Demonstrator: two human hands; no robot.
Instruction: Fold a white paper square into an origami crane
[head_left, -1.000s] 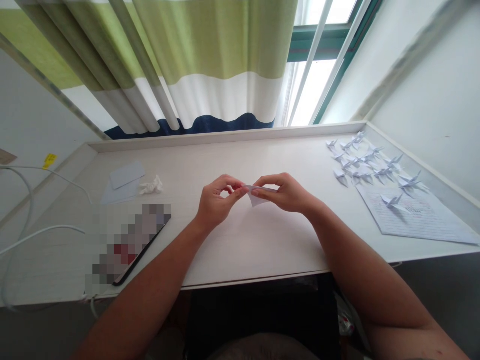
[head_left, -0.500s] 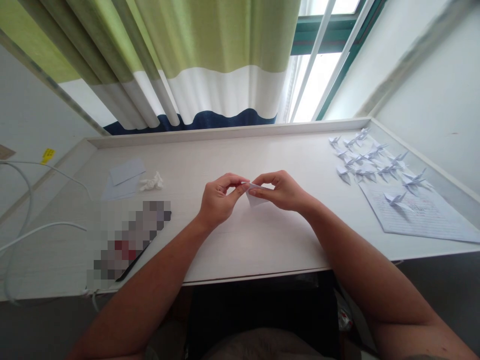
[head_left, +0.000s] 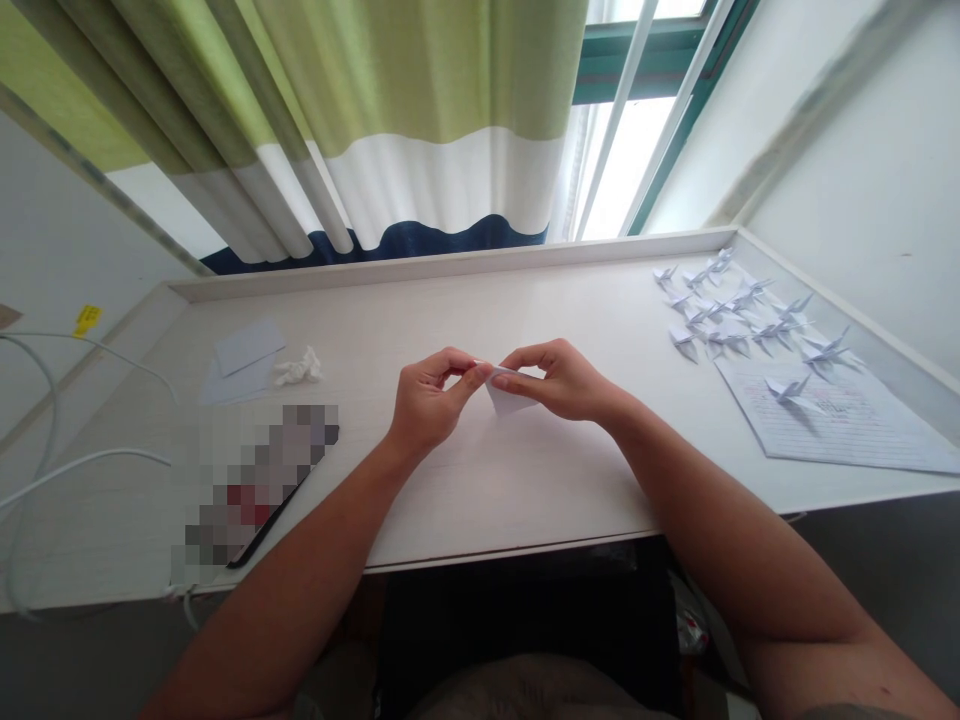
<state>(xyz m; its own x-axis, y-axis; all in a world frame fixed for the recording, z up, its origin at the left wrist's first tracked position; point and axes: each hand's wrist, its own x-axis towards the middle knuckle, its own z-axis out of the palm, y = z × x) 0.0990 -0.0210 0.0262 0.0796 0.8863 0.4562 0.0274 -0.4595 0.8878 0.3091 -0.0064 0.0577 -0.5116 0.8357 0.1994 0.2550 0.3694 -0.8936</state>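
Observation:
A small folded piece of white paper (head_left: 511, 402) is held above the desk between my two hands. My left hand (head_left: 435, 395) pinches its left corner between thumb and forefinger. On the other side, my right hand (head_left: 559, 380) grips the paper with the thumb on the near face and the fingers behind. The fingers hide much of the paper's upper edge, so its exact folds cannot be made out. Several white folded paper cranes (head_left: 750, 300) stand in a group at the right, apart from my hands.
One paper crane (head_left: 791, 390) sits on a lined, written sheet (head_left: 840, 430). At the left lie white paper sheets (head_left: 247, 350), a crumpled tissue (head_left: 300, 367) and a blurred-out dark-edged object (head_left: 262, 490). White cables (head_left: 82, 455) cross the desk's left end. A raised rim (head_left: 450, 262) runs along the back.
My left hand has shifted slightly left along the paper's edge, while my right hand keeps its hold. The whole view has moved a little.

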